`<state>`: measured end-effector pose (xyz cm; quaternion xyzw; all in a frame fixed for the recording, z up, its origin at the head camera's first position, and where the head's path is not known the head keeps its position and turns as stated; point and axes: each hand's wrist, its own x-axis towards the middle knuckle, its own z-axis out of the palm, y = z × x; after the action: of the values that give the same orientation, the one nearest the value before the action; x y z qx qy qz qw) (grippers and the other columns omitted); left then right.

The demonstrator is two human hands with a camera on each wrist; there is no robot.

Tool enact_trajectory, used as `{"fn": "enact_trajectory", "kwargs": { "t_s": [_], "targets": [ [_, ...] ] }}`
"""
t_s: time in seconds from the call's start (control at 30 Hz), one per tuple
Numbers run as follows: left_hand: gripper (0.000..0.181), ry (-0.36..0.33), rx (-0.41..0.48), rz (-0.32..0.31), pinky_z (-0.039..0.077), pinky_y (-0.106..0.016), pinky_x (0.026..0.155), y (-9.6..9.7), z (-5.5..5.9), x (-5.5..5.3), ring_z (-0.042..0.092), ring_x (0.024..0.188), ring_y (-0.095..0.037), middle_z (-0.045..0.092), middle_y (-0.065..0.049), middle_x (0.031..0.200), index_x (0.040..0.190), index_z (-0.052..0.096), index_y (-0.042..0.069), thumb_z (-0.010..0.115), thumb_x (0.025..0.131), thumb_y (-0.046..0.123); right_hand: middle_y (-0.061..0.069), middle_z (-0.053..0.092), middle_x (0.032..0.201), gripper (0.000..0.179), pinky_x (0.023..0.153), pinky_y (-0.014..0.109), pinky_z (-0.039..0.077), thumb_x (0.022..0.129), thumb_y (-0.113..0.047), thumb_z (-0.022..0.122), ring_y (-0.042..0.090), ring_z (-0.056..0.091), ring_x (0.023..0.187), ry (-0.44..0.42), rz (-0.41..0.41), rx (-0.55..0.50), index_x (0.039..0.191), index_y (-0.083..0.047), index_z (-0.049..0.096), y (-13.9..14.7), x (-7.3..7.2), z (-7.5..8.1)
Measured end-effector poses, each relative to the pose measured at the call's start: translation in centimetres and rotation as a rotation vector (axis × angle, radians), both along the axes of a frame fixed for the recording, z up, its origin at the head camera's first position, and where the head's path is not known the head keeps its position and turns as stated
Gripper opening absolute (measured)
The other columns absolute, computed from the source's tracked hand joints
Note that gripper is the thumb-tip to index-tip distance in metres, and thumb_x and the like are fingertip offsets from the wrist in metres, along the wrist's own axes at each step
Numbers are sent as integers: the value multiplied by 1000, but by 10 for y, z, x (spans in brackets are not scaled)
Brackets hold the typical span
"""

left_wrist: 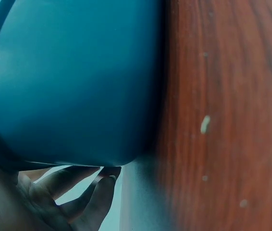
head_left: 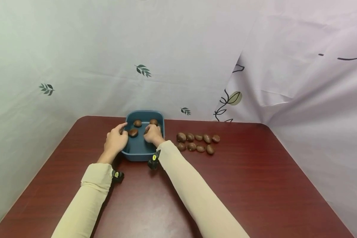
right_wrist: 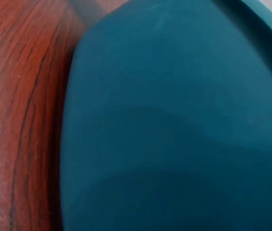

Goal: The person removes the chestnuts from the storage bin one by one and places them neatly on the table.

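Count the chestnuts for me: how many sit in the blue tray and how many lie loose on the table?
Chestnuts visible in the blue tray: 3
Chestnuts loose on the table: 9
Total visible: 12; the hands may hide more.

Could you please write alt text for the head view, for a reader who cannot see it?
Both hands reach into a blue tray on a red-brown table: the left hand by its left rim, the right hand inside among chestnuts. More loose chestnuts lie right of the tray.
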<state>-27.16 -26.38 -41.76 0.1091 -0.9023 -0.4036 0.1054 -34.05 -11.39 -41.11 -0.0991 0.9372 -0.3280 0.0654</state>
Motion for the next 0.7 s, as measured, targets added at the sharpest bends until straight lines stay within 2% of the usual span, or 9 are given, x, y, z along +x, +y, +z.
{"fn": "enact_trajectory", "kwargs": {
  "t_s": [0.2, 0.4, 0.57, 0.7],
  "targets": [
    [52, -4, 1, 7, 28, -34, 45, 1, -1, 0, 36, 52, -25, 49, -22, 146, 153, 41, 20, 38, 102, 21, 7, 64, 119, 25, 88, 36, 50, 91, -16, 71, 26, 54, 118, -35, -17, -51, 116, -13, 70, 1, 2, -1],
    [52, -2, -2, 11, 30, -35, 47, 2, -1, -1, 38, 56, -27, 50, -20, 145, 153, 42, 20, 38, 102, 21, 5, 67, 116, 29, 85, 34, 51, 88, -18, 75, 27, 57, 112, -4, 26, -107, 116, -13, 73, 6, 4, 2],
    [52, -10, -9, 18, 31, -35, 47, 2, 0, -1, 39, 57, -27, 54, -19, 140, 153, 42, 20, 38, 101, 21, 6, 68, 116, 28, 71, 30, 53, 86, -17, 78, 24, 65, 95, 36, 122, -181, 113, -11, 75, 12, 12, 12],
    [52, -20, -6, 19, 31, -35, 46, 2, 2, -1, 38, 55, -25, 56, -19, 136, 153, 42, 20, 37, 101, 21, 6, 69, 114, 26, 70, 26, 53, 87, -15, 77, 22, 66, 95, 91, 212, -218, 112, -9, 76, 23, 19, 24]
  ]
}}
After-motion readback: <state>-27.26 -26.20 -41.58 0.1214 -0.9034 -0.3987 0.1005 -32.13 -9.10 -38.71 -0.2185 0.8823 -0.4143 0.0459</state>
